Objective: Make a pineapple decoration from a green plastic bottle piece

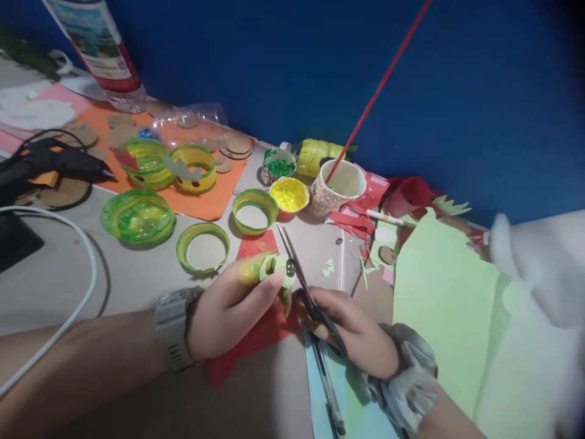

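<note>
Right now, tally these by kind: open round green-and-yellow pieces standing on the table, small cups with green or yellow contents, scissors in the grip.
Round pieces with jagged trim: 2
Round pieces without trim: 3
Small cups: 2
Scissors in the right hand: 1
Total: 8

The grey tabletop (141,274) is dimly lit and darkened toward the bottom. A soft shadow is cast by the white cable (94,268); highlights are caught on the clear plastic bottle (196,125). The scissors (302,277) are shown fairly sharply; the right edge is blurred, its upper corner blackened.
</note>
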Demonstrator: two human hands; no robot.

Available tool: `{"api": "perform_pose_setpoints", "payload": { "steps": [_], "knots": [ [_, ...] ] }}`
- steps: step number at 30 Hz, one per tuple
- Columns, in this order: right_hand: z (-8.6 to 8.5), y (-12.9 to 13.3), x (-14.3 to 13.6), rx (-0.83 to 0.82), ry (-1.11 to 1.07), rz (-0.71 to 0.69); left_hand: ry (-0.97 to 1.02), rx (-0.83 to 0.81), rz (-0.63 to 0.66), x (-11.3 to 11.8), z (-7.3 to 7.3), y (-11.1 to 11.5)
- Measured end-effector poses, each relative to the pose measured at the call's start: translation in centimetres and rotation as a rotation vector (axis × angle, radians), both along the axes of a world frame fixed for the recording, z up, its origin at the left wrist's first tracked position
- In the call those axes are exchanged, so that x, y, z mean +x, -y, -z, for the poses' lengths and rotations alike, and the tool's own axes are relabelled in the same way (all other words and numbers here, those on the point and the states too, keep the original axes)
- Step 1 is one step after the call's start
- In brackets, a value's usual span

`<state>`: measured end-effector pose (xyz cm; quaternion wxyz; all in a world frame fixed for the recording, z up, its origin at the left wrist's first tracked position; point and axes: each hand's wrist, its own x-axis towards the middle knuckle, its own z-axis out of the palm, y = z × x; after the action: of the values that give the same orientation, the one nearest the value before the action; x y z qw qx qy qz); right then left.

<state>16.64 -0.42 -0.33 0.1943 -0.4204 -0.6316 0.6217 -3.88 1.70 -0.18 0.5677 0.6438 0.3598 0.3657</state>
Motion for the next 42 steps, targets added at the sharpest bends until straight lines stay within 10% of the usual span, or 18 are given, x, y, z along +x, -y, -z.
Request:
{"api": "perform_pose_setpoints", "payload": {
  "steps": [42],
  "knots": [
    [0.01, -0.02, -0.07, 0.014, -0.012, 0.028, 0.079, -0.089, -0.029, 0.11, 0.16, -0.21]
  ]
}}
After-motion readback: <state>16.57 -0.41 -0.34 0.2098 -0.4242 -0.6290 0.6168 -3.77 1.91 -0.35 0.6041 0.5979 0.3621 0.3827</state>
